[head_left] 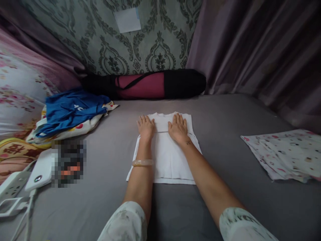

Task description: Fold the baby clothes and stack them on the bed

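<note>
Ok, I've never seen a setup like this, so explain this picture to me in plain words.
There is no machine here: these are a person's own bare hands. A camera worn on the head looks forward and down, so the arms reach in from the bottom edge. The left hand and right hand lie palm down on a folded white cloth, and neither grips anything. Under it is a gray sheet. A blue cloth lies to the left, a patterned cloth to the right, and a long bag at the back. One patch on the left is blurred out.

Black-and-red bag (pixel 140 85), blue cloth (pixel 72 108), gray sheet (pixel 225 150), purple curtains (pixel 233 43)
</note>
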`<state>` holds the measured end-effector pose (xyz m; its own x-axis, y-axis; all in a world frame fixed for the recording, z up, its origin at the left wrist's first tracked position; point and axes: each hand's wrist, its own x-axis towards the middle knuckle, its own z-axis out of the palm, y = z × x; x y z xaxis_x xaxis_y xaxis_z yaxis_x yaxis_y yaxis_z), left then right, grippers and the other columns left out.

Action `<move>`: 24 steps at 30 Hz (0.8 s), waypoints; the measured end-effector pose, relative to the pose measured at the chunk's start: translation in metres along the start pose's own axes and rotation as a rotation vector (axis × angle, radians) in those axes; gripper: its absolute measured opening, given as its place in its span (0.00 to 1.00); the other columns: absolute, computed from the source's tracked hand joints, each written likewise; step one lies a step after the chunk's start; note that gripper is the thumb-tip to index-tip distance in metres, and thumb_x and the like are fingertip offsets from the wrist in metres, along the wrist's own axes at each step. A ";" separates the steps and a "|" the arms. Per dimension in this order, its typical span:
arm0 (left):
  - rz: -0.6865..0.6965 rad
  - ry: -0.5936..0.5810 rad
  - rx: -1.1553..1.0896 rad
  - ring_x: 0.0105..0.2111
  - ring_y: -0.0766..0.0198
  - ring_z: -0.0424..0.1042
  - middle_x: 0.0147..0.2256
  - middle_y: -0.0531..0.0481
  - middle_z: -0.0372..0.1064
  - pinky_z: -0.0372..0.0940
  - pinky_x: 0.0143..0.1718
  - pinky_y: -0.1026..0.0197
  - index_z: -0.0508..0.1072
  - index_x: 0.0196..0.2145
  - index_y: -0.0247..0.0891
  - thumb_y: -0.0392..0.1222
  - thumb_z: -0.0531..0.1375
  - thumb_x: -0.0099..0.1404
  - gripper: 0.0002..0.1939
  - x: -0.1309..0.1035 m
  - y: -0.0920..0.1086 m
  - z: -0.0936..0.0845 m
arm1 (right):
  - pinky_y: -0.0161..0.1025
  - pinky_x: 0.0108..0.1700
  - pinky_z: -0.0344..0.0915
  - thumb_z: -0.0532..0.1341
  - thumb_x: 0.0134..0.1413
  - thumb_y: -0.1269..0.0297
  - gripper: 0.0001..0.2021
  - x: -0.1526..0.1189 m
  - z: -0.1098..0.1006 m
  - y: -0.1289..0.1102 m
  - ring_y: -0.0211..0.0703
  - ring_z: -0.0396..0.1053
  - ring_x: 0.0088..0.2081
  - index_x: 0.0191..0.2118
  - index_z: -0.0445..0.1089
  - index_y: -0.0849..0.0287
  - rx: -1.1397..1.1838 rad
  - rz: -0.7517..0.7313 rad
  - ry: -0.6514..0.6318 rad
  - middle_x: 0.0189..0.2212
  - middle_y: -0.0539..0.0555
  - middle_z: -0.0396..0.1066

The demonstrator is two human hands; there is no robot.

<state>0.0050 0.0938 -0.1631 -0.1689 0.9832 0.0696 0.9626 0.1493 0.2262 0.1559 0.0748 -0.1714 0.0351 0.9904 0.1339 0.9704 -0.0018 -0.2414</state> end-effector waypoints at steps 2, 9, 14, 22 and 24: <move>-0.048 -0.003 -0.014 0.67 0.47 0.44 0.67 0.35 0.45 0.42 0.65 0.45 0.53 0.65 0.23 0.48 0.38 0.71 0.32 0.001 -0.004 0.002 | 0.51 0.66 0.36 0.41 0.66 0.58 0.31 0.000 0.001 0.002 0.55 0.38 0.68 0.67 0.47 0.78 -0.007 0.039 -0.006 0.68 0.68 0.42; -0.088 0.054 -0.065 0.66 0.45 0.46 0.66 0.34 0.48 0.43 0.64 0.40 0.56 0.64 0.27 0.48 0.38 0.70 0.32 0.005 -0.015 0.008 | 0.51 0.66 0.39 0.40 0.66 0.57 0.32 0.005 0.000 0.012 0.56 0.39 0.68 0.66 0.48 0.78 0.016 0.070 -0.006 0.68 0.68 0.43; -0.172 0.060 -0.053 0.67 0.45 0.44 0.66 0.34 0.49 0.43 0.64 0.40 0.58 0.63 0.28 0.48 0.38 0.70 0.31 0.010 -0.028 0.011 | 0.53 0.66 0.37 0.40 0.66 0.59 0.31 0.008 0.001 0.024 0.57 0.40 0.68 0.66 0.48 0.78 0.004 0.153 -0.005 0.67 0.69 0.44; -0.156 0.116 -0.024 0.66 0.43 0.46 0.64 0.33 0.52 0.44 0.63 0.37 0.61 0.60 0.28 0.47 0.39 0.71 0.29 0.007 -0.024 0.003 | 0.54 0.65 0.39 0.39 0.66 0.58 0.30 0.011 -0.010 0.029 0.57 0.42 0.67 0.66 0.50 0.76 0.058 0.149 -0.003 0.67 0.68 0.46; -0.096 0.173 -0.007 0.66 0.45 0.44 0.65 0.34 0.51 0.42 0.64 0.38 0.61 0.61 0.28 0.46 0.38 0.72 0.29 0.004 -0.012 -0.004 | 0.55 0.65 0.38 0.38 0.67 0.58 0.30 0.014 -0.014 0.032 0.56 0.42 0.67 0.66 0.50 0.75 0.064 0.138 0.056 0.67 0.68 0.47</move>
<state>-0.0081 0.0953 -0.1613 -0.2946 0.9315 0.2132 0.9388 0.2404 0.2466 0.1909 0.0870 -0.1633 0.1820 0.9721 0.1483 0.9383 -0.1266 -0.3218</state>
